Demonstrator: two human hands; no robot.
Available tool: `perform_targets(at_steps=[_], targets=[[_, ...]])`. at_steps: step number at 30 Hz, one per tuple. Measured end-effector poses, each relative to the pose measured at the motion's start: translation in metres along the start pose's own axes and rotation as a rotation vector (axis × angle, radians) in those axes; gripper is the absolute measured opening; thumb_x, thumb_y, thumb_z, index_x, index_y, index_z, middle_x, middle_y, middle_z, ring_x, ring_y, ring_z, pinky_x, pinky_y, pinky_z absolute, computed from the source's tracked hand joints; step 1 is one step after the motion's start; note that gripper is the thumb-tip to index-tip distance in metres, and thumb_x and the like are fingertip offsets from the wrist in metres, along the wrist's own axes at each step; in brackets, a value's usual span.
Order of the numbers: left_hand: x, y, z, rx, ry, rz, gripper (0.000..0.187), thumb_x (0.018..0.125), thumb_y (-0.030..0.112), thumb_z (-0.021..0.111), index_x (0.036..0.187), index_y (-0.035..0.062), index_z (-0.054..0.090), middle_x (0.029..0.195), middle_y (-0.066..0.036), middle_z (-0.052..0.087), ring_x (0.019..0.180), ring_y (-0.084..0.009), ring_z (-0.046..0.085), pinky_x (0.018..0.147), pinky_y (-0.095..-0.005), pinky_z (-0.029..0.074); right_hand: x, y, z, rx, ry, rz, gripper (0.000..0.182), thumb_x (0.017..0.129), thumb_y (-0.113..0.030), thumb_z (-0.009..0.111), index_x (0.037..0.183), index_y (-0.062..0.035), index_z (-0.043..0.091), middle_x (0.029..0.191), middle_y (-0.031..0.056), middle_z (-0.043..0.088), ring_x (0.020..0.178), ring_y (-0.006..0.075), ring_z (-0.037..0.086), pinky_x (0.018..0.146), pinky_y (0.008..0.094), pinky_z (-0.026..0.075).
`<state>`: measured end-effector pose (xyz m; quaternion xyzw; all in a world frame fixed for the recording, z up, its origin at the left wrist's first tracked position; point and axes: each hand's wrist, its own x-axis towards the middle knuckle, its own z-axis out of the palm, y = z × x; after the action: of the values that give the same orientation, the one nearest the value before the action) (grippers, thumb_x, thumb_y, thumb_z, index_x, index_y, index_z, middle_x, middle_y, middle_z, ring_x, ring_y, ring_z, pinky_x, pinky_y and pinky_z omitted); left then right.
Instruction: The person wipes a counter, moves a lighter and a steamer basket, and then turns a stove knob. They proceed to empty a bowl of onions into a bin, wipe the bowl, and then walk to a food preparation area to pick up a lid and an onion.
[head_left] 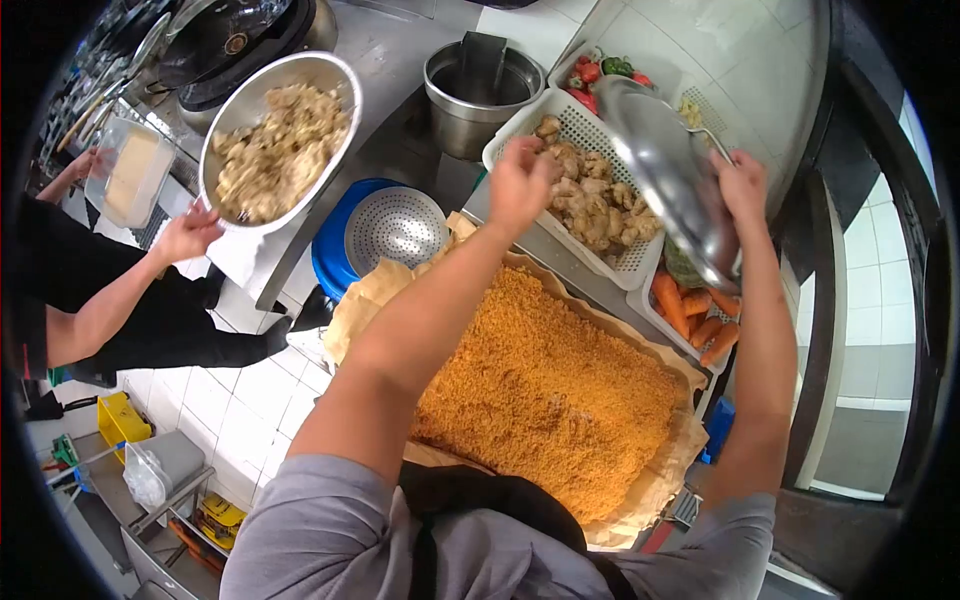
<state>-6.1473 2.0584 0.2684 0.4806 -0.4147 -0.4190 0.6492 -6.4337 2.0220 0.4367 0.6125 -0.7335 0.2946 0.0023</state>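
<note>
My right hand point(741, 188) grips the handle of a shiny domed metal lid point(670, 180), tilted on edge over the right side of a white perforated basket point(630, 265). Lumpy pale-brown pieces that look like ginger point(590, 200) fill this basket. My left hand point(525, 185) is over the basket's near left corner, slightly blurred, fingers loosely curled and apart, with nothing visible in them. Below my forearms lies a paper-lined tray point(690, 425) heaped with orange-brown crumbs point(550, 380).
Carrots point(690, 310) and red peppers point(588, 70) sit in neighbouring baskets. A steel pot point(460, 130) and a metal colander point(395, 235) stand to the left. A co-worker's hand point(188, 235) is at a metal bowl point(345, 75) of pale chopped food, another at a plastic tub point(130, 175).
</note>
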Motion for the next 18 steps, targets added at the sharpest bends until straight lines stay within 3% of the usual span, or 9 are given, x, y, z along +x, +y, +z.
perform_targets(at_steps=[1, 3, 5, 9, 13, 18], targets=[[-0.004, 0.008, -0.010, -0.003, -0.005, 0.001, 0.017, 0.088, 0.015, 0.063, 0.100, 0.0038, 0.062, 0.079, -0.009, 0.066, 0.070, -0.0182, 0.064, 0.066, -0.0339, 0.051, -0.004, -0.010, 0.009, -0.006, -0.025, -0.060, 0.027, 0.083, -0.027, 0.072, 0.084, 0.0000, 0.068, 0.069, 0.0141, 0.063, 0.066, 0.0197, 0.059, 0.065, 0.0362, 0.047], [-0.020, 0.021, -0.038, -0.023, 0.206, 0.078, 0.024, 0.088, 0.006, 0.062, 0.112, 0.0021, 0.055, 0.086, -0.005, 0.060, 0.079, -0.0110, 0.056, 0.070, -0.0280, 0.047, -0.010, -0.021, 0.024, 0.005, -0.047, -0.129, 0.027, 0.082, -0.027, 0.072, 0.084, -0.0002, 0.068, 0.070, 0.0158, 0.064, 0.066, 0.0224, 0.061, 0.065, 0.0370, 0.048], [-0.041, 0.024, -0.058, -0.033, 0.242, 0.098, 0.027, 0.089, 0.005, 0.061, 0.114, 0.0023, 0.052, 0.087, -0.004, 0.058, 0.080, -0.0112, 0.054, 0.072, -0.0276, 0.047, -0.014, -0.041, 0.052, -0.033, -0.086, -0.140, 0.025, 0.082, -0.027, 0.071, 0.084, -0.0019, 0.068, 0.075, 0.0199, 0.066, 0.071, 0.0313, 0.065, 0.068, 0.0403, 0.049], [-0.090, 0.037, -0.091, 0.041, 0.222, 0.097, 0.032, 0.088, 0.004, 0.061, 0.117, 0.0010, 0.050, 0.092, -0.007, 0.057, 0.088, -0.0160, 0.057, 0.080, -0.0303, 0.047, -0.024, -0.071, 0.095, 0.003, -0.074, -0.129, 0.025, 0.081, -0.027, 0.070, 0.080, -0.0023, 0.066, 0.081, 0.0224, 0.067, 0.078, 0.0390, 0.066, 0.071, 0.0456, 0.049], [-0.126, 0.043, -0.110, 0.071, 0.138, 0.150, 0.032, 0.086, 0.002, 0.063, 0.116, 0.0001, 0.051, 0.095, -0.008, 0.058, 0.090, -0.0174, 0.058, 0.081, -0.0315, 0.047, -0.031, -0.075, 0.136, -0.095, -0.017, -0.103, 0.026, 0.081, -0.030, 0.068, 0.083, -0.0040, 0.065, 0.086, 0.0216, 0.068, 0.082, 0.0407, 0.066, 0.071, 0.0482, 0.050], [-0.138, 0.023, -0.118, 0.118, 0.070, 0.149, 0.032, 0.085, 0.002, 0.064, 0.114, 0.0001, 0.052, 0.097, -0.011, 0.059, 0.091, -0.0208, 0.059, 0.082, -0.0343, 0.048, -0.043, -0.079, 0.167, -0.256, -0.036, -0.103, 0.027, 0.085, -0.028, 0.063, 0.098, -0.0042, 0.063, 0.094, 0.0229, 0.069, 0.095, 0.0409, 0.066, 0.086, 0.0486, 0.048]])
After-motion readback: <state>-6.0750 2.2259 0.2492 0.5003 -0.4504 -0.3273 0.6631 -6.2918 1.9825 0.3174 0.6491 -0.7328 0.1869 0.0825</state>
